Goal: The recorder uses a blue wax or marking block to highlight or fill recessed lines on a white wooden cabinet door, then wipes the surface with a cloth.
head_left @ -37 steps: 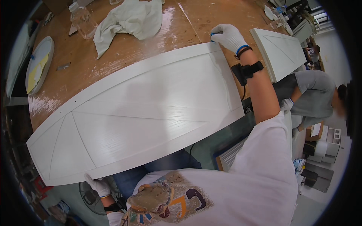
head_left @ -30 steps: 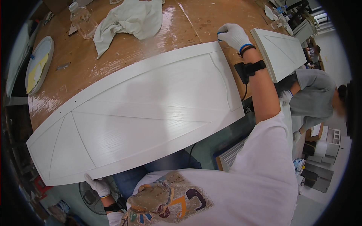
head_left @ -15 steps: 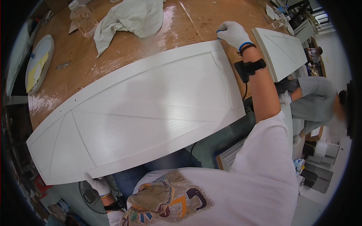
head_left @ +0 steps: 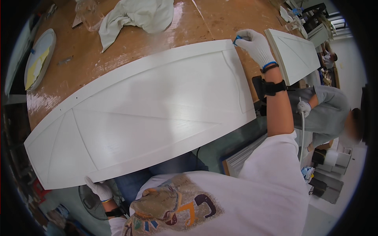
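Taking the middle of the white panel as the centre of the dial, with twelve pointing away from the person, the panel is lying on the brown table and jutting past its near edge toward six. Its grooved face is showing upward, and two small dark spots are dotting its border toward nine.

The hands are working well apart. At two o'clock the gloved right hand is closing its curled fingers on a small blue piece just beside the panel's far corner (what the piece is, I cannot tell). A black band is wrapping the forearm behind it. At seven o'clock the gloved left hand is touching the panel's near edge; whether it is gripping there I cannot tell, since its fingers are partly hidden. Below it, a fan is standing.

Out at twelve a crumpled white cloth is lying on the table, with a clear bottle sitting beside it at eleven. At ten an oval tray is holding a yellow sheet. Past the right hand, at two, a second white panel is resting. At three a co-worker in grey is holding a thin pale strip in a gloved hand.
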The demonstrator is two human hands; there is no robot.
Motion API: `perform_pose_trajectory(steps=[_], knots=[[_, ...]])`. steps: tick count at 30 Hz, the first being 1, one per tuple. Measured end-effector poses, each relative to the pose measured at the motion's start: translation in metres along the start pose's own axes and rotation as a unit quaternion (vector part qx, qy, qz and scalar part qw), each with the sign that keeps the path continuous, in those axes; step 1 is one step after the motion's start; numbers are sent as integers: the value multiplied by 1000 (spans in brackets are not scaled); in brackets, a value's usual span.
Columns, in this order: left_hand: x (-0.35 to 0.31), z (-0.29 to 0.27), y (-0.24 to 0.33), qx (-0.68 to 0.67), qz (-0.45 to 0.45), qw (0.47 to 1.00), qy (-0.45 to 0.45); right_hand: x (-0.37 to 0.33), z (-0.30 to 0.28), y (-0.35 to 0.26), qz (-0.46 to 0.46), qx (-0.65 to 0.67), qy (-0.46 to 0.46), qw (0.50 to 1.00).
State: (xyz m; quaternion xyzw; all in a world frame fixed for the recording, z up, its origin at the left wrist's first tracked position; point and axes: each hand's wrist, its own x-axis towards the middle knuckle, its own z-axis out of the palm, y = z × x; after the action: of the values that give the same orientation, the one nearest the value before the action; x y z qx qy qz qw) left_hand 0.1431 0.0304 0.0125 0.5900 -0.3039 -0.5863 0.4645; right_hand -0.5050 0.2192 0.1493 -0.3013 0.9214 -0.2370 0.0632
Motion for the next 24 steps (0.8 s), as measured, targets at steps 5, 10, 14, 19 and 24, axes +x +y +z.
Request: perform_pose_trajectory(steps=[5, 10, 14, 19, 24], knots=[[8, -14, -6, -18, -19, 997, -67, -33, 15, -18, -4, 45, 8, 999], [22, -36, -17, -33, -20, 998, -58, -42, 26, -34, 9, 48, 34, 998], [19, -29, -16, -20, -6, 999, -40, -39, 29, -38, 12, -1, 37, 999], [18, -34, -15, -44, -34, 996, -72, -37, 30, -40, 5, -47, 32, 998], [1, 2, -3, -31, -16, 999, 22, -36, 32, -41, -43, -108, 50, 992]])
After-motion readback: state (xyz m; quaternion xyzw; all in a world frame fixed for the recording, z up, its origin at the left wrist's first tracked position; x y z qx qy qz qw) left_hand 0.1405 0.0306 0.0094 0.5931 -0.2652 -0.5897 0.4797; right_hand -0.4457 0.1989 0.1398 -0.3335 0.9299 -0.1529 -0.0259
